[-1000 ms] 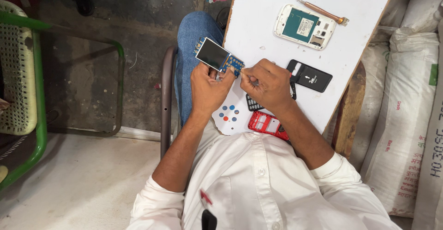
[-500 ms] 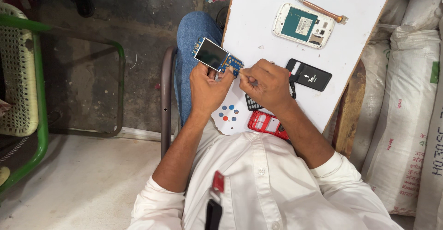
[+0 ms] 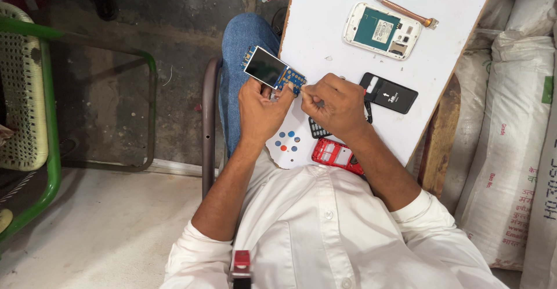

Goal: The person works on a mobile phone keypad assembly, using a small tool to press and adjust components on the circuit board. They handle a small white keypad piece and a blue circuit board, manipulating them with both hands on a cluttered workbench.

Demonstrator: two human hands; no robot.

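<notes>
Opened phone [image 3: 382, 31] beyond hands [image 3: 301, 106]

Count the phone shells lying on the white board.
2: a white shell lies open near the board's far end; a red shell lies at the near edge. Others may hide under the hands.

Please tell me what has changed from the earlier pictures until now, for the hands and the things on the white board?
Almost nothing changed. The left hand still holds the small blue circuit board with its dark screen, and the right hand keeps its fingers pinched at the board's edge. The white opened phone, the black flat cover and the red phone shell stayed in place.
</notes>
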